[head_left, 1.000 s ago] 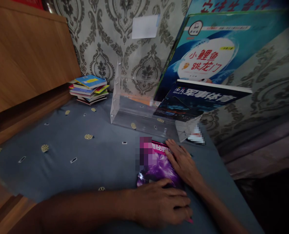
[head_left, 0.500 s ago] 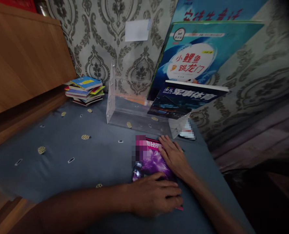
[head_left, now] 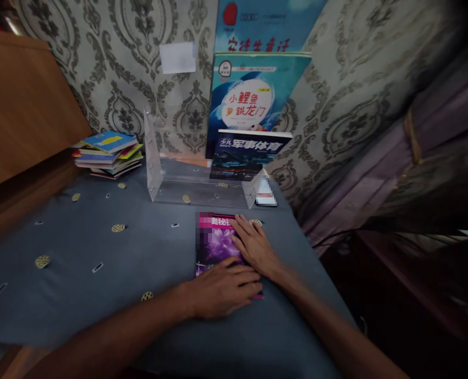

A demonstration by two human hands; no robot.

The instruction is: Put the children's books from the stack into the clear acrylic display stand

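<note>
A purple book [head_left: 216,242] with a pink title band lies flat on the blue-grey cloth. My left hand [head_left: 226,287] rests across its lower part, fingers stretched out to the right. Flat on its upper right edge lies my right hand [head_left: 255,245], fingers extended. Together they cover much of the book's right side and lower half. Just beyond the book stands a clear acrylic rack [head_left: 198,195]. On its right side a dark book [head_left: 247,155] leans in front of a teal picture book [head_left: 253,95], and a taller blue book [head_left: 269,26] is behind them.
A stack of books [head_left: 109,152] sits at the back left, near a wooden cabinet [head_left: 24,105]. Beside the rack's right end is a small white item [head_left: 265,192], partly pixelated. Patterned wallpaper [head_left: 127,68] rises behind, and a purple curtain [head_left: 376,147] hangs at right.
The camera view has turned right, so the rack, books and hands appear further left. Both hands stay on the purple book, in nearly the same places.
</note>
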